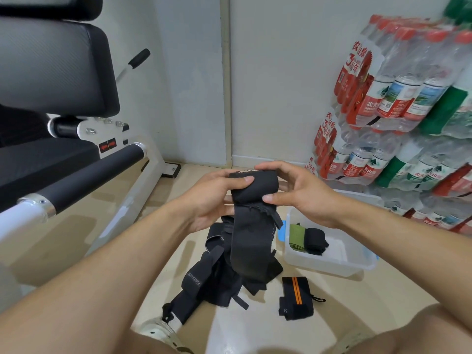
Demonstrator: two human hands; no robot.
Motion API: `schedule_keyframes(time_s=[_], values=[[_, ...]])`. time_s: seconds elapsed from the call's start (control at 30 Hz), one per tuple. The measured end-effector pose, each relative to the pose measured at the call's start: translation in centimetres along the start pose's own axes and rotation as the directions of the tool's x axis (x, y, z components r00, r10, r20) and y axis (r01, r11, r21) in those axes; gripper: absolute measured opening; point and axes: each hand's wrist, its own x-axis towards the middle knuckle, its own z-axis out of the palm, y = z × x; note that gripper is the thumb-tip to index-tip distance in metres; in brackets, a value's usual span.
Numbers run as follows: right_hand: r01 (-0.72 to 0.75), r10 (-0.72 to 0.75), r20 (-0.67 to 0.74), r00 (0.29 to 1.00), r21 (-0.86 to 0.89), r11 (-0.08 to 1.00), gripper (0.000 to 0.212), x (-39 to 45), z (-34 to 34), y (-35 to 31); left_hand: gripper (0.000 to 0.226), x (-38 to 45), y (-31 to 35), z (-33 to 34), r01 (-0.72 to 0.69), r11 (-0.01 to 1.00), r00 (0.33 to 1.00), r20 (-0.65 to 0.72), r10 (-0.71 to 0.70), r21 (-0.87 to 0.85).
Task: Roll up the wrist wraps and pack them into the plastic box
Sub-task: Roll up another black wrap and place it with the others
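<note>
I hold a black wrist wrap (251, 190) in the air, its upper end partly rolled and its long tail hanging down. My left hand (214, 198) grips the roll from the left, thumb on top. My right hand (298, 192) pinches it from the right. Below lies a pile of loose black wraps (217, 279) on the floor. A black wrap with orange stripes (296, 297) lies apart to the right. The clear plastic box (332, 264) stands open on the floor at right, holding a green roll (297, 237) and a black roll (316, 240).
A weight bench with black pads and a padded roller (89, 175) fills the left side. Shrink-wrapped packs of water bottles (398, 111) are stacked against the wall on the right. My legs and a shoe (158, 330) show at the bottom edge.
</note>
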Motion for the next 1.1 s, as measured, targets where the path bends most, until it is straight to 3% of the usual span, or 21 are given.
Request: schedule_keyframes(time_s=[0.2,0.37,0.57,0.7,0.93,1.1], values=[[-0.124,0.117,0.049,0.992,0.175,0.977,0.064,-0.04,-0.10,-0.48,0.043,0.20,0.18,-0.04,-0.078,0.997,0.997,-0.026,0.077,-0.030],[-0.203,0.192,0.094,0.977,0.123,0.972,0.060,0.03,0.14,-0.24,0.043,0.22,0.04,0.00,-0.144,0.990,0.990,-0.012,0.144,-0.008],[-0.100,0.102,-0.014,0.995,0.131,0.986,0.040,0.00,0.31,-0.19,0.052,0.04,-0.18,0.15,-0.146,0.989,0.989,-0.036,0.147,0.020],[-0.019,0.025,-0.060,0.998,0.103,0.994,0.041,0.02,0.37,-0.34,0.053,-0.09,-0.30,-0.03,-0.087,0.996,0.996,-0.006,0.087,0.020],[0.048,-0.039,-0.120,0.992,0.077,0.996,0.047,0.05,0.41,-0.24,0.042,-0.51,-0.14,0.49,0.033,0.999,0.996,0.083,-0.033,-0.006],[0.059,-0.050,-0.119,0.992,0.073,0.996,0.050,0.12,0.39,-0.19,0.024,-0.44,0.27,0.68,0.007,0.996,1.000,0.013,-0.006,-0.084]])
